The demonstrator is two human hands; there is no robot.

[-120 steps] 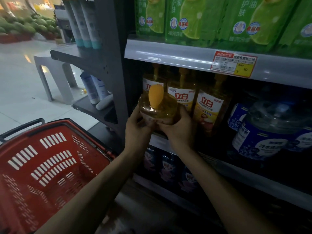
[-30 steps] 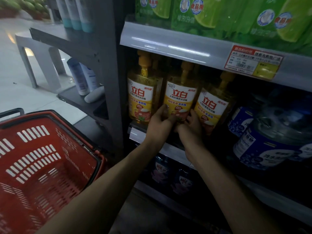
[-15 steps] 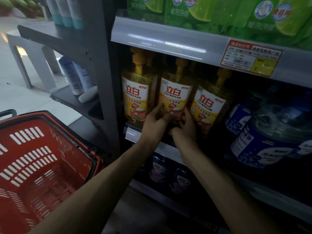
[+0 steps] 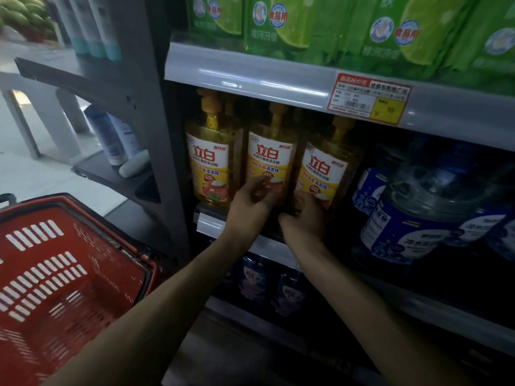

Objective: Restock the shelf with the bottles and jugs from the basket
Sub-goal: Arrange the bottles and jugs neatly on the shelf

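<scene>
Three yellow detergent bottles with pump tops stand upright in a row on the middle shelf (image 4: pixel 211 224). My left hand (image 4: pixel 249 203) grips the lower left of the middle bottle (image 4: pixel 269 160). My right hand (image 4: pixel 304 217) curls round its lower right corner, with its fingers against the right bottle (image 4: pixel 323 174). The left bottle (image 4: pixel 210 162) stands free at the shelf's end. The red basket (image 4: pixel 41 246) sits low on the left, and no goods show inside it.
Big blue-labelled jugs (image 4: pixel 418 221) stand right of the yellow bottles. Green pouches (image 4: pixel 306 23) fill the shelf above, over a price tag (image 4: pixel 367 98). Dark pouches (image 4: pixel 250 280) line the shelf below. A side rack holds white tubes (image 4: pixel 111 135).
Four seconds ago both hands carried a yellow bottle towards the shelf. It now stands upright in the row, and my hands have stayed at its base for the last second.
</scene>
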